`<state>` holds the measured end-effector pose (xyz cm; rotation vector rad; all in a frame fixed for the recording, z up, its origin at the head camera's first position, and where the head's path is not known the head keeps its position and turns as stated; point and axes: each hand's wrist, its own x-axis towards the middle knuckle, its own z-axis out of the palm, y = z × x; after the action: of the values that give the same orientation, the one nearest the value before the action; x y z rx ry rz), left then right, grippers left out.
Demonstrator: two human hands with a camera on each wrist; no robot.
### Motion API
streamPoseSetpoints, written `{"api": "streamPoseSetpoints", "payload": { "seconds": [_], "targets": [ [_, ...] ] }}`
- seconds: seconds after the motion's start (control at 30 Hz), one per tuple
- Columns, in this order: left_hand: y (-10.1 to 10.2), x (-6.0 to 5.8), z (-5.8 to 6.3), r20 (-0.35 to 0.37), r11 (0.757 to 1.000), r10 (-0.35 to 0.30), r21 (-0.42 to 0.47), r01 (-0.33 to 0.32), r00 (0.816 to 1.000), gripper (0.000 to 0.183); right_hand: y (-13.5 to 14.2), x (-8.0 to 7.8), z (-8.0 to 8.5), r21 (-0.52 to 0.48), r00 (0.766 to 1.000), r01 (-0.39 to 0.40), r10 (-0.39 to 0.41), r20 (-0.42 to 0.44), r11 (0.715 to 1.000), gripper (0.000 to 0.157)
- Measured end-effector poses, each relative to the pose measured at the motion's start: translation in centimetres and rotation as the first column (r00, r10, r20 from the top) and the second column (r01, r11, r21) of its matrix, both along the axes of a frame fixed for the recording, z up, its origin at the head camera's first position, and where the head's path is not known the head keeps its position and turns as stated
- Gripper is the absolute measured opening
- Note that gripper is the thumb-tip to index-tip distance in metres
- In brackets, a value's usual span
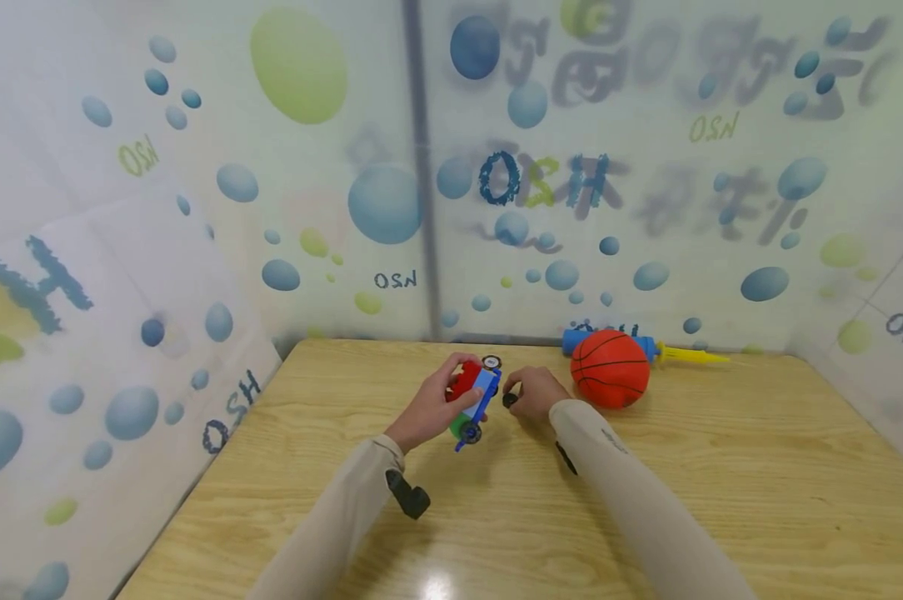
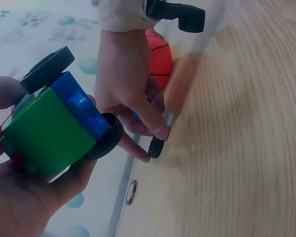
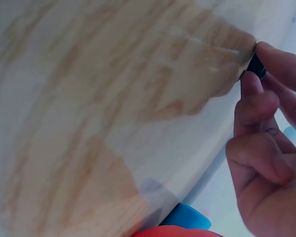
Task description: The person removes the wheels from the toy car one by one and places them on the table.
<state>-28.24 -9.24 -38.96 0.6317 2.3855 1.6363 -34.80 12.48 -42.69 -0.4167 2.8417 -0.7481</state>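
Now the left hand [image 1: 431, 407] grips the car [image 1: 485, 383] above the table [image 1: 511, 525], its long axis slanting away and slightly right, while the right hand [image 1: 537, 390], apart from it, pinches a wheel [image 1: 510, 400] just right of the car's far end.

Your left hand [image 1: 431, 408] holds a tilted toy vehicle [image 2: 47, 131] of red, green and blue pieces, two black wheels [image 2: 48, 69] at its green end; your right hand [image 1: 536, 392] pinches a small, loose black wheel [image 2: 156, 147] near it.
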Motion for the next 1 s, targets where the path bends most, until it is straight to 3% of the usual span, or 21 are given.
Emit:
{"api": "streamPoseSetpoints", "payload": {
  "seconds": [0.17, 0.4, 0.57, 0.73, 0.87, 1.0],
  "targets": [
    [0.3, 0.1, -0.1, 0.021, 1.000, 0.005, 0.012, -0.005, 1.000, 0.040, 0.7, 0.3, 0.4, -0.030, 1.000, 0.000, 0.000, 0.020, 1.000, 0.040],
    [0.5, -0.1, 0.0, 0.024, 0.998, 0.043, 0.036, -0.044, 0.999, 0.042, 2.0, 2.9, 3.0, -0.147, 0.992, -0.113, 0.104, -0.070, 0.983, 0.033],
    [0.5, -0.1, 0.0, 0.056, 0.995, 0.056, 0.079, -0.061, 0.997, 0.044, 2.7, 4.8, 4.2, -0.321, 0.988, -0.151, 0.148, -0.033, 0.935, 0.029],
    [0.5, -0.1, -0.3, 0.088, 0.987, 0.039, 0.150, -0.052, 0.995, 0.045, 2.8, 6.1, 4.8, -0.432, 0.983, -0.173, 0.180, -0.026, 0.885, 0.029],
    [0.7, -0.2, -0.7, 0.086, 0.985, 0.061, 0.153, -0.074, 0.994, 0.044, 2.4, 7.1, 4.9, -0.489, 0.972, -0.224, 0.227, -0.053, 0.843, 0.031],
    [1.1, -0.4, -1.0, 0.076, 0.985, 0.098, 0.137, -0.108, 0.992, 0.045, 1.7, 7.9, 4.9, -0.493, 0.954, -0.296, 0.282, -0.103, 0.818, 0.030]
  ]
}}
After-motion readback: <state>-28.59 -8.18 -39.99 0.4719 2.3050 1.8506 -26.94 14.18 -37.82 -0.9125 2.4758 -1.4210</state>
